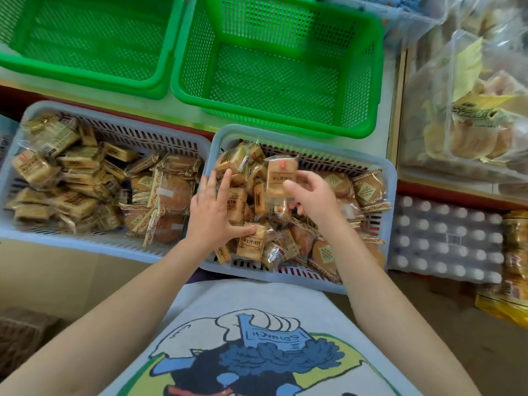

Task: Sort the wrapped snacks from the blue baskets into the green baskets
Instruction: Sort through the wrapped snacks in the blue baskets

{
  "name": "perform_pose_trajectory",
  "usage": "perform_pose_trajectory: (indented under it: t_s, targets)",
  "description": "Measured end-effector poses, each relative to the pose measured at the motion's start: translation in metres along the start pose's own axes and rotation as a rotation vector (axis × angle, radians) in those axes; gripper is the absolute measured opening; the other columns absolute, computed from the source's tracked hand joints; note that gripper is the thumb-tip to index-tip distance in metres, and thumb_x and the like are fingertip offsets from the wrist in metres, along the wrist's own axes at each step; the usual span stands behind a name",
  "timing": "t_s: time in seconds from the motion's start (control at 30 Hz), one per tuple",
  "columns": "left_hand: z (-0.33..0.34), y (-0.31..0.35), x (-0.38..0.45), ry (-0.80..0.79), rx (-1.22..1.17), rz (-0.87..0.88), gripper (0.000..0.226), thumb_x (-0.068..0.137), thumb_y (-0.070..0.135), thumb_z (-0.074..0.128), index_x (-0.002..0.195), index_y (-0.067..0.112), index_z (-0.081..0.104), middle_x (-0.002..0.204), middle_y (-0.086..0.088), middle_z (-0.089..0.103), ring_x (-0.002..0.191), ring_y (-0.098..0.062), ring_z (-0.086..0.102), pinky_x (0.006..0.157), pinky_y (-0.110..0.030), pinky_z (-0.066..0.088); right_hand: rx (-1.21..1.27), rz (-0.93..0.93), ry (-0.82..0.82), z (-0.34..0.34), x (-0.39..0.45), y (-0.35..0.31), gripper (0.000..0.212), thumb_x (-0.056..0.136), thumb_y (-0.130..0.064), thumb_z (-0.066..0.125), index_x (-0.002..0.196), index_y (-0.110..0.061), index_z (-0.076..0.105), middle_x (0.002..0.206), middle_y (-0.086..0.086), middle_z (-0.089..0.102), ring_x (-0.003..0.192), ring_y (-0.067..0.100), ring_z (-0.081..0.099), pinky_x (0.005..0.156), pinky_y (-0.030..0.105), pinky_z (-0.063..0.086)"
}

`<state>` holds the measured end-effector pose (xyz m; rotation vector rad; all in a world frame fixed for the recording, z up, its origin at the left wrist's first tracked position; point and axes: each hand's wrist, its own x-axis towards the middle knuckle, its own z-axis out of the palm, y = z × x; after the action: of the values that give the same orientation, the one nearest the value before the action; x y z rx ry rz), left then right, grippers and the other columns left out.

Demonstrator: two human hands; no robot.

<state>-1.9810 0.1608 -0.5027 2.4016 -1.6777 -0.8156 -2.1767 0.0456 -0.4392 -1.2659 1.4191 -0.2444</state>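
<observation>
We see a wrapped rectangular snack (281, 178) lifted above the right blue basket (388, 178), pinched in the right hand (314, 200). At nine o'clock from it our left hand (213, 211) lies with fingers spread straight on the packets, thumb touching another snack (251, 244). The left blue basket (114, 130) sits at nine o'clock. Two green baskets (280, 72) stand at twelve o'clock.

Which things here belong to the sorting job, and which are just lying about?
Job: two blue plastic baskets of wrapped snacks; two green plastic baskets; left hand; right hand.
Lying about: clear bags of round cakes; shrink-wrapped white-capped bottles.
</observation>
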Motion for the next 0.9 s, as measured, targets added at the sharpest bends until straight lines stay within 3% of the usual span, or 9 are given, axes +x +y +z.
perform_pose_trajectory:
  t_s: [0.07, 0.2, 0.27, 0.4, 0.47, 0.6, 0.77, 0.9]
  targets:
    - [-0.001, -0.001, 0.001, -0.019, 0.010, 0.020, 0.134, 0.060, 0.084, 0.066, 0.156, 0.034, -0.013, 0.166, -0.012, -0.005, 0.153, -0.032, -0.004, 0.117, -0.053, 0.019, -0.111, 0.011, -0.044, 0.019, -0.003, 0.004, 0.038, 0.096, -0.033, 0.065, 0.130, -0.024, 0.050, 0.104, -0.002, 0.065, 0.079, 0.013, 0.069, 0.061, 0.024, 0.056]
    - [-0.008, -0.010, 0.001, -0.075, 0.041, 0.102, 0.131, 0.061, 0.080, 0.070, 0.155, 0.039, -0.011, 0.165, -0.013, -0.007, 0.152, -0.035, -0.004, 0.117, -0.054, 0.019, -0.230, 0.089, 0.024, 0.056, 0.002, 0.015, 0.030, 0.094, -0.032, 0.066, 0.119, -0.026, 0.050, 0.099, -0.003, 0.062, 0.087, 0.019, 0.068, 0.079, 0.043, 0.060]
    - [-0.014, -0.017, 0.001, -0.104, 0.048, 0.146, 0.131, 0.061, 0.077, 0.073, 0.154, 0.041, -0.011, 0.165, -0.012, -0.008, 0.152, -0.035, -0.004, 0.117, -0.054, 0.018, -0.244, 0.111, 0.051, 0.065, 0.000, 0.015, 0.033, 0.093, -0.034, 0.066, 0.122, -0.026, 0.052, 0.101, -0.003, 0.063, 0.090, 0.020, 0.067, 0.082, 0.046, 0.059]
    - [-0.023, -0.028, 0.003, -0.144, -0.004, 0.202, 0.127, 0.064, 0.072, 0.074, 0.154, 0.043, -0.010, 0.166, -0.009, -0.007, 0.152, -0.032, -0.002, 0.118, -0.053, 0.018, -0.195, 0.087, 0.073, 0.074, -0.006, 0.008, 0.033, 0.095, -0.032, 0.064, 0.126, -0.026, 0.056, 0.114, -0.005, 0.065, 0.099, 0.019, 0.067, 0.087, 0.043, 0.058]
    - [-0.027, -0.031, 0.003, -0.162, -0.007, 0.232, 0.123, 0.067, 0.072, 0.073, 0.154, 0.044, -0.010, 0.166, -0.010, -0.006, 0.152, -0.033, -0.001, 0.118, -0.053, 0.018, -0.231, 0.104, 0.107, 0.081, -0.006, 0.006, 0.025, 0.096, -0.028, 0.063, 0.119, -0.021, 0.057, 0.116, -0.001, 0.064, 0.097, 0.021, 0.066, 0.086, 0.041, 0.057]
    - [-0.033, -0.034, 0.004, -0.200, -0.014, 0.282, 0.112, 0.076, 0.069, 0.067, 0.154, 0.044, -0.009, 0.166, -0.012, -0.002, 0.152, -0.033, 0.003, 0.119, -0.053, 0.020, -0.288, 0.165, 0.279, 0.084, -0.008, 0.002, 0.017, 0.097, -0.026, 0.064, 0.106, -0.016, 0.055, 0.103, 0.002, 0.060, 0.092, 0.019, 0.060, 0.079, 0.035, 0.053]
    - [-0.039, -0.024, 0.008, -0.075, -0.124, 0.295, 0.101, 0.084, 0.063, 0.062, 0.157, 0.036, -0.001, 0.166, -0.009, -0.007, 0.152, -0.030, 0.004, 0.118, -0.050, 0.021, -0.266, 0.198, 0.372, 0.056, -0.021, 0.016, 0.007, 0.096, -0.020, 0.058, 0.102, -0.017, 0.058, 0.098, -0.001, 0.060, 0.091, 0.019, 0.058, 0.071, 0.030, 0.045]
    - [-0.031, 0.002, 0.013, -0.006, -0.238, 0.219, 0.096, 0.088, 0.060, 0.060, 0.157, 0.038, -0.003, 0.166, -0.004, -0.013, 0.153, -0.025, -0.004, 0.119, -0.050, 0.015, -0.358, 0.181, 0.483, 0.029, -0.010, 0.033, 0.020, 0.093, -0.012, 0.059, 0.113, -0.016, 0.058, 0.118, 0.002, 0.056, 0.098, 0.017, 0.054, 0.073, 0.028, 0.041]
